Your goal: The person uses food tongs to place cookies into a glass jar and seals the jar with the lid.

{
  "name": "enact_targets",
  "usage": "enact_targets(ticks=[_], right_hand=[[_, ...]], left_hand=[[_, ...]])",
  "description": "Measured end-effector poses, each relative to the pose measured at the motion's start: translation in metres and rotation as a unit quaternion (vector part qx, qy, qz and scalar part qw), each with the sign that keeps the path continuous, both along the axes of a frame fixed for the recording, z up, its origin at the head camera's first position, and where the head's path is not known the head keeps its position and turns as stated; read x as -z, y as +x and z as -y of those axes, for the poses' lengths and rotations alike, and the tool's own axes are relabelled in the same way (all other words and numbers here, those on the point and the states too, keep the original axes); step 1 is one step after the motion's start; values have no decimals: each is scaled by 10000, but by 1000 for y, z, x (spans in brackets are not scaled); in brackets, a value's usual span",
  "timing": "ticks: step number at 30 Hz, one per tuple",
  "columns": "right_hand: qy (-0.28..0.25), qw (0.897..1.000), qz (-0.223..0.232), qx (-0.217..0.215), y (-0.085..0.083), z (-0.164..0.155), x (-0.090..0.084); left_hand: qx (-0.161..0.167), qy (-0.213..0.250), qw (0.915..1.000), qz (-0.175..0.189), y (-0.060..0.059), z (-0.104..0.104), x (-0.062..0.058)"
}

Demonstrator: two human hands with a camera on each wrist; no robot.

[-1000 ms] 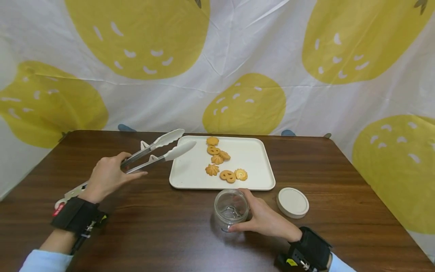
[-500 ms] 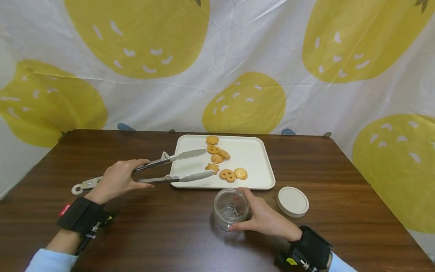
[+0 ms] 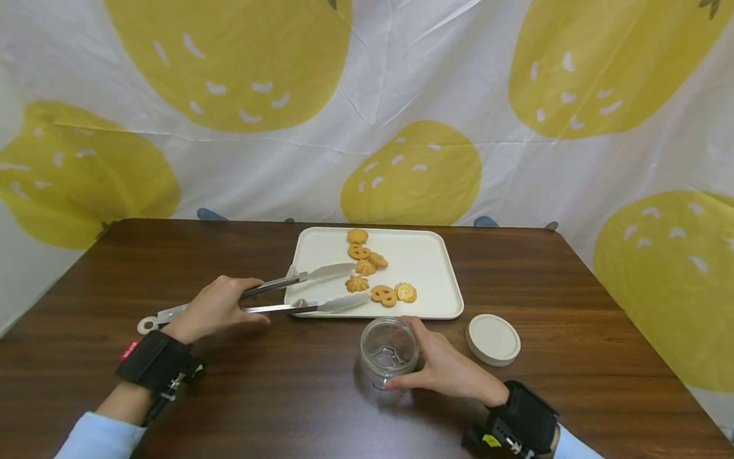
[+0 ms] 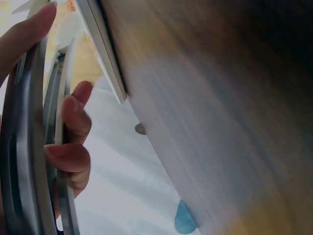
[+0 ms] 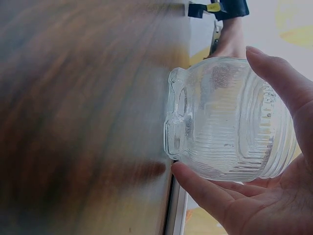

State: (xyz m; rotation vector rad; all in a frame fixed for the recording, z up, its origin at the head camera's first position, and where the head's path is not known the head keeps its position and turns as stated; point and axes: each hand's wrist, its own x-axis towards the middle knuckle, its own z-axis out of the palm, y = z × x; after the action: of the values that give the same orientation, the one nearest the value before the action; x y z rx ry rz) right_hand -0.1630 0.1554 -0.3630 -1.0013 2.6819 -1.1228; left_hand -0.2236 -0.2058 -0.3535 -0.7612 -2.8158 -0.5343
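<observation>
My left hand (image 3: pixel 215 309) grips a pair of metal tongs (image 3: pixel 292 308) with pale tips, its fingers curled round one arm and the thumb on the other in the left wrist view. The spread tips reach over the white tray (image 3: pixel 430 255), one on each side of a star-shaped cookie (image 3: pixel 357 284). A pretzel-shaped cookie (image 3: pixel 384 295) lies just right of the nearer tip. In front of the tray, my right hand (image 3: pixel 444 370) holds an upright clear glass jar (image 3: pixel 387 360) by its side. Ribbed glass shows on the jar (image 5: pixel 230 117) in the right wrist view, and nothing is seen inside.
A round white lid (image 3: pixel 494 339) lies on the wooden table (image 3: pixel 275 401) right of the jar. Several more cookies, among them a round one (image 3: pixel 406 292) and a pretzel (image 3: pixel 359 251), lie on the tray. A lemon-print cloth (image 3: pixel 258 172) hangs behind the table.
The left hand has moved right and lowered the tongs, bringing the tips from the tray's left end to either side of the star-shaped cookie. The right hand and jar have stayed put.
</observation>
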Motion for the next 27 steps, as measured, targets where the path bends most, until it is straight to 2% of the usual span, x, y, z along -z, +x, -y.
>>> enact_targets(ticks=[6,13,20,27], right_hand=[[-29,10000,42,-14,0,0,-1],[-36,10000,32,-22,0,-1,-1],[-4,10000,81,-9,0,0,-1],[-48,9999,95,-27,0,0,0]], left_hand=[[176,45,9995,248,-2,-2,-3],[165,83,9998,93,-3,-5,-1],[76,197,9997,112,-2,-5,3],[139,351,9990,-226,-2,-4,7]])
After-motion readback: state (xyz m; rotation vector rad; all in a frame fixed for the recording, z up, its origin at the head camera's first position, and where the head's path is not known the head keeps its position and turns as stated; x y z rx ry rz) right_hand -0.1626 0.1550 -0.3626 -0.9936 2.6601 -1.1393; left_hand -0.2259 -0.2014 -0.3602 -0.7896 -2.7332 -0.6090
